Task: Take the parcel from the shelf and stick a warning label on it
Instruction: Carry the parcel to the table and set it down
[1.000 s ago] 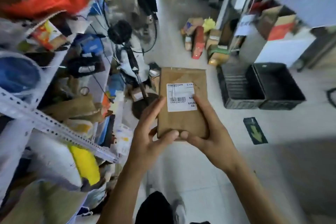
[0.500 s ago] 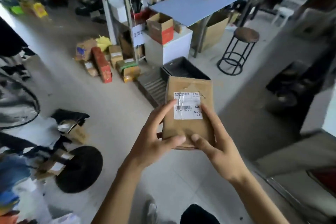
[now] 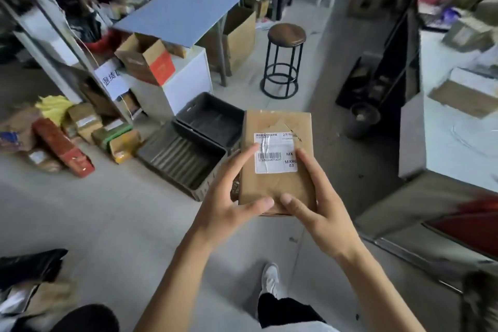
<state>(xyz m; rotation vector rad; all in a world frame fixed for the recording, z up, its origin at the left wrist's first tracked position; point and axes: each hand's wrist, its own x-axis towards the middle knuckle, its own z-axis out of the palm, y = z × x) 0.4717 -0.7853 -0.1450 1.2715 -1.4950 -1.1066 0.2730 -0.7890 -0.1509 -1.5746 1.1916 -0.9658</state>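
Note:
A flat brown cardboard parcel (image 3: pixel 277 186) with a white barcode shipping label (image 3: pixel 275 152) on its top face is held in front of me, above the floor. My left hand (image 3: pixel 226 197) grips its left edge, thumb on the near edge and a finger on the label. My right hand (image 3: pixel 320 202) grips the right side, thumb on the near edge. No warning label shows in the view.
Two black plastic crates (image 3: pixel 194 148) sit on the floor just beyond the parcel. A round stool (image 3: pixel 285 59) stands farther off by a long blue table (image 3: pixel 194 5). A white counter (image 3: pixel 452 137) is at right, a shelf (image 3: pixel 54 43) with boxes at left.
I have turned right, away from the cluttered shelf and fan, toward the blue table, stool and white counter. Both hands keep the same grip on the parcel.

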